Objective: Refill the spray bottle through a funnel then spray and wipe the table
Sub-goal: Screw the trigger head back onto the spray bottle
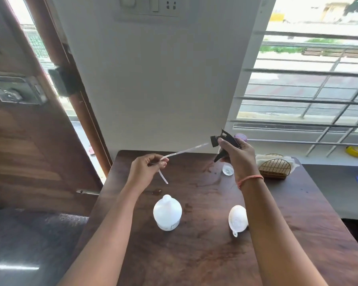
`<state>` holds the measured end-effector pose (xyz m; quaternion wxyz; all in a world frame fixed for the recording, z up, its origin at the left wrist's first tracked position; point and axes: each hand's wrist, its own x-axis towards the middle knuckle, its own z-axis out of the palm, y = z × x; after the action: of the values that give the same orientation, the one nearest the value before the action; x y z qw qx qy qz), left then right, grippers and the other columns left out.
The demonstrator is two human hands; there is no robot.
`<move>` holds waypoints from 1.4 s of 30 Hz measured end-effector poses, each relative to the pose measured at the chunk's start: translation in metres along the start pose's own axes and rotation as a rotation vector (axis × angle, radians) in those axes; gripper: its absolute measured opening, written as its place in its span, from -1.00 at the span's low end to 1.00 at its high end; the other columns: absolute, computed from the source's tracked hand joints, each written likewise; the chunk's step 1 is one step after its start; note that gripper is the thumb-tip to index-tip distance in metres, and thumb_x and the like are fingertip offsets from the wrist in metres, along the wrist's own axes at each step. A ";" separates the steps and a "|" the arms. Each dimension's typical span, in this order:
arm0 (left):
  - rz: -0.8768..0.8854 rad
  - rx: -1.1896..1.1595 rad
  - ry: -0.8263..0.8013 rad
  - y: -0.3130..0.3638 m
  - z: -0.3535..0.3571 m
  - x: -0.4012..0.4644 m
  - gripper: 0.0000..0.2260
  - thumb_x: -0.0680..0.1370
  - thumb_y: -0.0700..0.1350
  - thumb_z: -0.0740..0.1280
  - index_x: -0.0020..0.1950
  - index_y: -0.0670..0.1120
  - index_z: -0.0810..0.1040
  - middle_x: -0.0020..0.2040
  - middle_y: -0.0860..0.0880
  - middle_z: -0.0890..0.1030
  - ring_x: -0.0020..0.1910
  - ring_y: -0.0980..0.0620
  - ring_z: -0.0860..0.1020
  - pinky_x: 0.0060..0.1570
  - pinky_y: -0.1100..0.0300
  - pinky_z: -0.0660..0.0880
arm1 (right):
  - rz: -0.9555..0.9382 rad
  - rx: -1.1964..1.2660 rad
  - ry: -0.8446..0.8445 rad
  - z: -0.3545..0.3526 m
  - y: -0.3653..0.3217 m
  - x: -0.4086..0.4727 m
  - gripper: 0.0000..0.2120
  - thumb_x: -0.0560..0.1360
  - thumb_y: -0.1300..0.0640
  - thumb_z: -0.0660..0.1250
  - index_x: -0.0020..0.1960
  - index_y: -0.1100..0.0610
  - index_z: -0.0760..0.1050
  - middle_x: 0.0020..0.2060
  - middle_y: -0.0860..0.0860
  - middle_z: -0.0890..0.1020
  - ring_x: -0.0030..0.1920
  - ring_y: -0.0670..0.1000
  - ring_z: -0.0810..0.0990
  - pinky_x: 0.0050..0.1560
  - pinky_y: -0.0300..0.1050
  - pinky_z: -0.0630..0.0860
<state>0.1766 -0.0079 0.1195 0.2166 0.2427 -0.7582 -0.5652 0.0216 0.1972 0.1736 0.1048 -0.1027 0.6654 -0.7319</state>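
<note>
The person stands at a dark wooden counter (205,254) pushed up against a white wall, both arms stretched out over it. The right hand (235,153) is raised above the far part of the counter with its grip closed around a black spray head (222,141), trigger pointing down and the threaded collar facing left. From that collar a thin clear tube (184,151) runs leftward and slightly down to the left hand (146,169), whose thumb and fingers pinch it near its far end; past the pinch, the tube bends and its free tip hangs down toward the counter without touching it.

On the counter nearer the person, a white bottle (167,212) stands upright with its neck uncovered, roughly between the two forearms. To its right, just beside the right forearm, a white funnel (237,219) lies on its side, its small tab pointing toward the person. Further back, partly hidden behind the right hand, sits a small clear round object (227,169) that I cannot identify. Right of that, near the counter's far right corner, a golden wire rack (274,168) rests with a pale cloth (260,157) showing behind it.

An orange band (250,179) circles the right wrist. A barred window (308,89) fills the right side of the room, and a wooden door (29,120) stands open at the left.
</note>
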 end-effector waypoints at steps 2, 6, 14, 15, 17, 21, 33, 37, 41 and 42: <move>-0.004 -0.064 0.008 0.003 -0.001 -0.002 -0.87 0.49 -0.27 0.43 -0.09 -0.06 0.71 -0.14 -0.03 0.72 -0.08 0.00 0.69 0.11 0.08 0.58 | -0.011 -0.010 0.011 -0.001 -0.002 -0.003 -0.94 0.44 0.19 0.46 -0.12 0.18 0.61 -0.37 0.10 0.52 -0.34 0.03 0.47 -0.26 -0.05 0.47; -0.047 -0.130 -0.009 0.005 -0.002 -0.012 -0.87 0.47 -0.30 0.45 -0.09 -0.08 0.71 -0.13 -0.05 0.73 -0.07 -0.07 0.69 0.10 0.03 0.60 | -0.018 -0.053 0.016 -0.007 -0.003 -0.009 -0.93 0.45 0.21 0.45 -0.09 0.17 0.59 -0.33 0.12 0.54 -0.34 0.02 0.48 -0.29 -0.10 0.49; -0.125 -0.125 -0.047 -0.002 0.000 -0.031 -0.87 0.48 -0.24 0.45 -0.14 -0.02 0.72 -0.15 -0.06 0.72 -0.06 -0.08 0.69 0.01 -0.16 0.61 | -0.008 -0.120 0.029 -0.011 0.005 -0.019 -0.91 0.45 0.22 0.45 -0.05 0.16 0.59 -0.31 0.10 0.56 -0.38 0.00 0.50 -0.40 -0.22 0.51; -0.130 -0.114 -0.048 -0.004 0.001 -0.033 -0.87 0.48 -0.25 0.45 -0.14 -0.02 0.72 -0.16 -0.06 0.72 -0.06 -0.09 0.69 0.02 -0.17 0.61 | -0.008 -0.129 0.029 -0.011 0.005 -0.021 -0.90 0.45 0.23 0.45 -0.04 0.17 0.59 -0.31 0.10 0.56 -0.40 -0.01 0.50 -0.42 -0.24 0.50; -0.143 -0.091 -0.049 -0.006 0.003 -0.036 -0.86 0.48 -0.26 0.45 -0.15 -0.03 0.72 -0.17 -0.05 0.72 -0.06 -0.08 0.69 0.04 -0.17 0.60 | -0.008 -0.152 0.030 -0.010 0.005 -0.023 -0.89 0.45 0.24 0.44 -0.03 0.20 0.58 -0.31 0.12 0.54 -0.45 -0.04 0.48 -0.47 -0.27 0.47; -0.133 0.004 -0.072 -0.015 0.004 -0.039 -0.89 0.48 -0.22 0.45 -0.14 -0.01 0.72 -0.19 0.03 0.72 -0.08 -0.01 0.68 0.02 -0.08 0.61 | -0.026 -0.255 0.014 -0.009 -0.002 -0.028 -0.88 0.44 0.20 0.46 -0.04 0.18 0.59 -0.30 0.12 0.54 -0.39 0.01 0.47 -0.41 -0.22 0.47; -0.135 0.209 -0.340 -0.045 0.015 -0.046 -0.78 0.41 -0.05 0.51 0.03 0.17 0.69 -0.09 0.18 0.71 -0.01 0.27 0.62 0.07 0.26 0.52 | -0.375 -0.961 -0.181 0.027 -0.039 -0.059 -0.78 0.38 0.05 0.46 0.01 0.01 0.61 -0.22 -0.03 0.63 -0.11 0.08 0.61 -0.08 -0.03 0.56; -0.122 0.253 -0.350 -0.053 0.011 -0.047 -0.74 0.38 -0.07 0.53 0.00 0.22 0.65 -0.05 0.19 0.69 -0.02 0.31 0.60 0.05 0.30 0.48 | -0.323 -1.008 -0.272 0.049 -0.013 -0.075 -0.74 0.41 0.04 0.42 0.09 -0.05 0.55 -0.07 -0.01 0.66 -0.03 0.08 0.60 -0.08 -0.07 0.54; -0.125 0.229 -0.290 -0.063 0.014 -0.054 -0.85 0.45 -0.01 0.47 -0.01 0.18 0.65 -0.07 0.18 0.69 -0.05 0.20 0.63 0.03 0.16 0.54 | -0.307 -0.936 -0.373 0.063 0.004 -0.083 -0.71 0.42 0.07 0.42 0.12 -0.07 0.51 -0.04 -0.03 0.67 -0.03 0.07 0.60 -0.02 0.02 0.58; -0.112 0.218 -0.274 -0.063 0.015 -0.055 -0.86 0.46 -0.01 0.46 0.00 0.17 0.65 -0.07 0.19 0.69 -0.05 0.20 0.63 0.02 0.16 0.54 | -0.294 -0.916 -0.388 0.065 0.006 -0.083 -0.72 0.42 0.08 0.42 0.11 -0.07 0.51 -0.05 -0.04 0.67 -0.04 0.06 0.60 -0.01 0.03 0.58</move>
<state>0.2188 0.0217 0.0514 0.0518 0.2273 -0.8227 -0.5185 0.1197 0.1585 0.1729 0.0664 -0.3641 0.8645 -0.3401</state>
